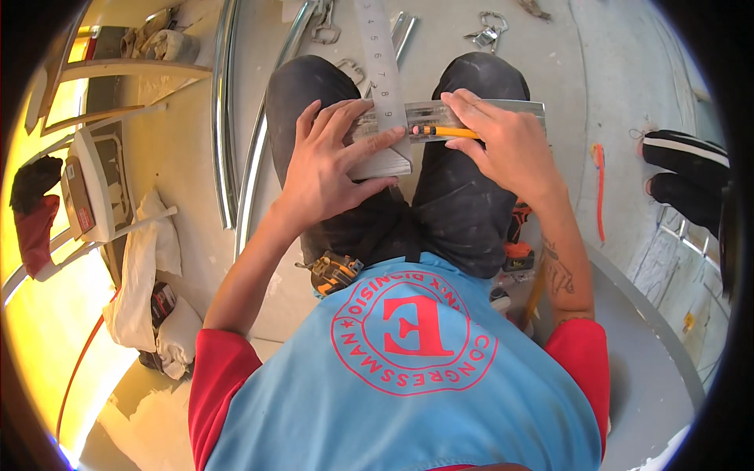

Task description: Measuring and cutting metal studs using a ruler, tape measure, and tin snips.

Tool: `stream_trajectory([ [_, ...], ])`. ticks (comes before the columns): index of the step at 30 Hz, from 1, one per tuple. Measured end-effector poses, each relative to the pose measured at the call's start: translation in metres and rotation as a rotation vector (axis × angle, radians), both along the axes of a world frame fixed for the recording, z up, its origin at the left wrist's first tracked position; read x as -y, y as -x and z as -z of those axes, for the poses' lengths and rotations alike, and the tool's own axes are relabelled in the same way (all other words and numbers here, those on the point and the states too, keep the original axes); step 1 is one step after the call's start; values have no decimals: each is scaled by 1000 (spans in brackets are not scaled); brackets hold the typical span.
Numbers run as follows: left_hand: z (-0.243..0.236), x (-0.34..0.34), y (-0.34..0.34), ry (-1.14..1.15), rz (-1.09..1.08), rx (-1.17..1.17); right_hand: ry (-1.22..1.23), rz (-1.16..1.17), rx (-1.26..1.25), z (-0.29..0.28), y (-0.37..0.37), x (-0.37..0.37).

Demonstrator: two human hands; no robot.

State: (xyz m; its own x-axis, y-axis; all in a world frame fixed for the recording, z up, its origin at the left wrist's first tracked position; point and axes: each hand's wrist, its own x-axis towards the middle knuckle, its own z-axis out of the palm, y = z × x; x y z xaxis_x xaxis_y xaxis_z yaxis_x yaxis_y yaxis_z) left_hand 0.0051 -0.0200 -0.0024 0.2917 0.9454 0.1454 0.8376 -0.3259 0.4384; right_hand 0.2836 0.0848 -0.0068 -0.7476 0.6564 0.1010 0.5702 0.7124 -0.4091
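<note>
A short, shiny metal channel [528, 119] lies across my thighs. On its left part rests a metal square [377, 55], its marked blade pointing away from me and its thicker stock nearest my lap. My left hand [323, 165] is closed over the square, with the fingers over the blade and channel and the thumb by the stock. In my right hand [506, 149] is a yellow pencil [449, 132], its eraser end toward the square's edge. The right fingers also lie on the channel's far edge. The pencil's other end is hidden by that hand.
Long metal studs [223, 118] lie on the floor at left. Locking clamps [487, 33] lie beyond my knees. By my right hip is a cordless drill [518, 253]. Another person's legs [685, 153] are at far right. A white chair [93, 184] stands at left.
</note>
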Motion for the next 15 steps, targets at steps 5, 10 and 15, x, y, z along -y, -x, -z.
stream_trajectory([
  [5,2,-1,2,-35,12,57,-56,-5,-224,0,3,-2],
  [10,3,0,3,-29,8,89,341,171,-825,-20,3,10],
  [15,6,-1,3,-15,21,105,532,431,-958,3,31,45],
])
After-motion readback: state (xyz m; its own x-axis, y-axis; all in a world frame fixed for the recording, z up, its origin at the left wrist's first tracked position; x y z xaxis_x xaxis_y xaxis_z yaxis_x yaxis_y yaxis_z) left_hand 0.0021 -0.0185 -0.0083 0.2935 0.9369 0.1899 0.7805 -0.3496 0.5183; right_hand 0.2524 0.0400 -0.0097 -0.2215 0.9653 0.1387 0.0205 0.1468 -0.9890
